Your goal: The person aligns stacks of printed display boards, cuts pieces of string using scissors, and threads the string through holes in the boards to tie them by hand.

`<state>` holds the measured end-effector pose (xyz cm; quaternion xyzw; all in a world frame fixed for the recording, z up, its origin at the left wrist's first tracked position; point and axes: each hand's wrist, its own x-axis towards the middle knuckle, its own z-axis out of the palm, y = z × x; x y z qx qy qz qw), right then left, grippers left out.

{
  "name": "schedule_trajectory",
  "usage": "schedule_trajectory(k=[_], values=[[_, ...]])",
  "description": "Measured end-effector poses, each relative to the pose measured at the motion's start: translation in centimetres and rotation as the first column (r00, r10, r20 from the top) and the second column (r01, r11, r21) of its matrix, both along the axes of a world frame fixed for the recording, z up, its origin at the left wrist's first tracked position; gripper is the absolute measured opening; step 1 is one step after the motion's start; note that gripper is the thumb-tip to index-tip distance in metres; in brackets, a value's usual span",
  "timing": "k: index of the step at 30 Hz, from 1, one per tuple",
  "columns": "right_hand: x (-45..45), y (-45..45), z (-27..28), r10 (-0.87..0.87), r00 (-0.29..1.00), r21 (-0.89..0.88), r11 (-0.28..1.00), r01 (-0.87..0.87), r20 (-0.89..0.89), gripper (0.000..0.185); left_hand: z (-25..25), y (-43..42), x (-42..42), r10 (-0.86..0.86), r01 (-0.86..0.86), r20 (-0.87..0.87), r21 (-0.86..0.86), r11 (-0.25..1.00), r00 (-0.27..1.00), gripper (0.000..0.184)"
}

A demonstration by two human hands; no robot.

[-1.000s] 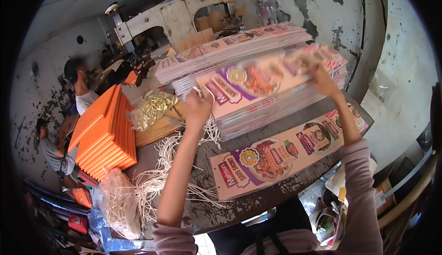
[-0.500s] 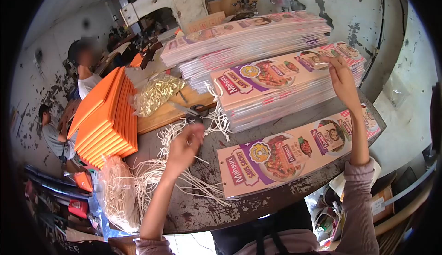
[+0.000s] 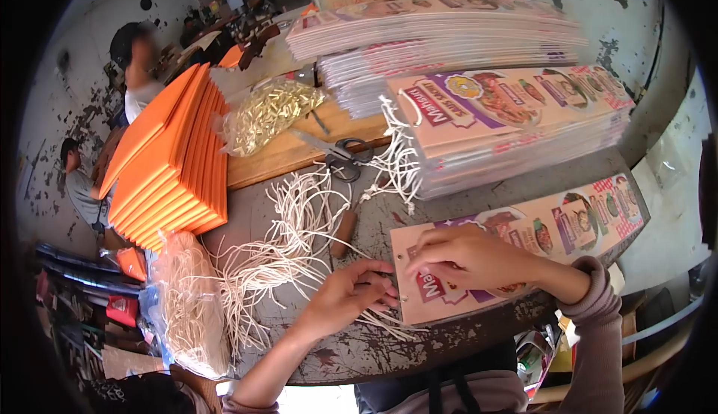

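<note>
A long printed plastic-covered sheet lies flat on the dark worn table, with small holes along its left edge. My right hand is over the sheet's left part, fingers curled and pinched near that edge; what they hold, if anything, is hidden. My left hand rests just beside the same edge, its fingers bent together, their contents not visible. White cords spread in a loose tangle left of the sheet, some running beneath my left hand. A short brown wooden-looking handle lies above it.
Behind the sheet stands a stack of printed sheets with knotted cords at its left end; a taller stack is farther back. Scissors, a bag of brass-coloured pieces, orange stacked pieces and bagged cord lie leftward. Two people are beyond.
My right hand has come down from the stack to the left end of the front sheet. My left hand has moved down and right, away from the scissors. The view has shifted.
</note>
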<state>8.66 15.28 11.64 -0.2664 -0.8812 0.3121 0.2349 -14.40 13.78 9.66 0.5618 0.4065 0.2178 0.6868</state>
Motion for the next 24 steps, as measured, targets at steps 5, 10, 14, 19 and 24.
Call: schedule_trajectory(k=[5, 10, 14, 19, 24], values=[[0.3, -0.8, 0.3, -0.103, 0.994, 0.055, 0.993, 0.104, -0.021, 0.011, 0.2, -0.5, 0.2, 0.027, -0.012, 0.114, -0.124, 0.992, 0.993, 0.044], [0.2, -1.5, 0.8, -0.186, 0.982, 0.113, 0.975, 0.189, -0.03, 0.013, 0.4, -1.9, 1.0, 0.026, -0.01, 0.173, -0.093, 0.996, 0.985, 0.052], [0.3, -1.6, 0.8, -0.095, 0.995, 0.113, 0.989, 0.093, 0.02, 0.013, 0.4, -2.8, 1.5, 0.099, -0.069, 0.179, -0.167, 0.984, 0.979, 0.05], [-0.2, -2.0, 0.2, -0.006, 0.995, 0.064, 0.998, 0.012, -0.101, 0.018, 0.5, -3.8, 2.0, 0.161, -0.072, 0.287, -0.297, 0.952, 0.944, 0.041], [-0.1, -2.6, 0.5, -0.005, 1.0, 0.227, 0.974, 0.0, 0.024, 0.021, -0.8, -3.9, 1.7, 0.313, -0.044, 0.445, -0.518, 0.854, 0.839, 0.031]])
